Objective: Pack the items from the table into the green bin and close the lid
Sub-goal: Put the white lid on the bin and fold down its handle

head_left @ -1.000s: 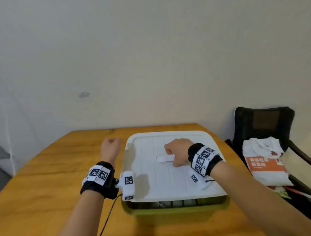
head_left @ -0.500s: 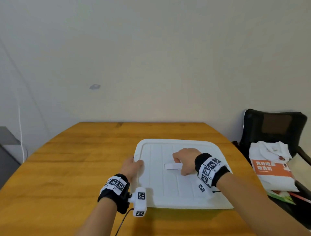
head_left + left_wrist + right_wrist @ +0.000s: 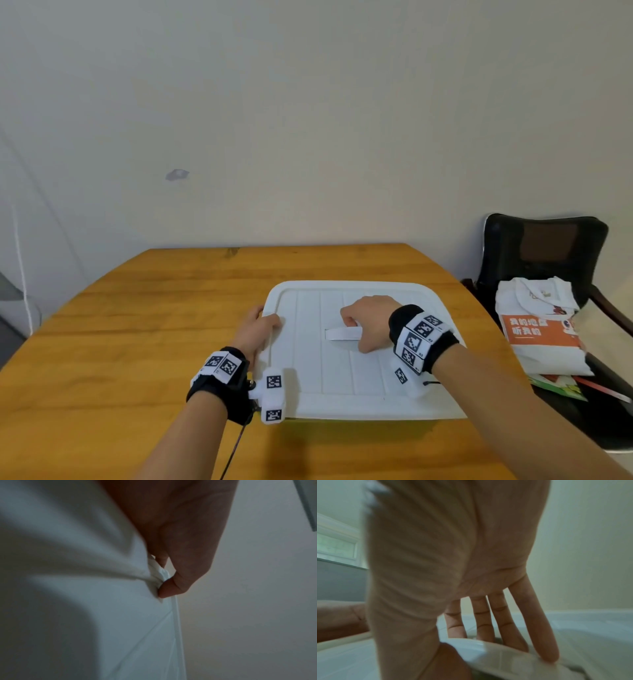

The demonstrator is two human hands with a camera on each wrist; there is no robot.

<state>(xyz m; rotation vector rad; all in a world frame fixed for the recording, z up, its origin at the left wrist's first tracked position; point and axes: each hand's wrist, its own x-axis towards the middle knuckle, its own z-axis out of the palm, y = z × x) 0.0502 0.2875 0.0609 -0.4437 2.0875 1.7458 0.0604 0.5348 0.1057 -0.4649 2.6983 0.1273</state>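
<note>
A white lid (image 3: 346, 373) covers the green bin (image 3: 359, 424) on the wooden table (image 3: 120, 325); the right hand (image 3: 368, 320) curls its grip around the lid's handle (image 3: 342, 333), the left hand (image 3: 257, 330) pinching the lid's left edge

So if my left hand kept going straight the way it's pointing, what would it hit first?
Nothing soon: the left hand, gripping the white lid's left edge, points across bare table toward the back wall. Depth is hard to judge.

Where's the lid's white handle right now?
In the head view, the handle lies at the middle of the white lid, gripped at its right end by the right hand; the left hand holds the lid's left edge.
</note>
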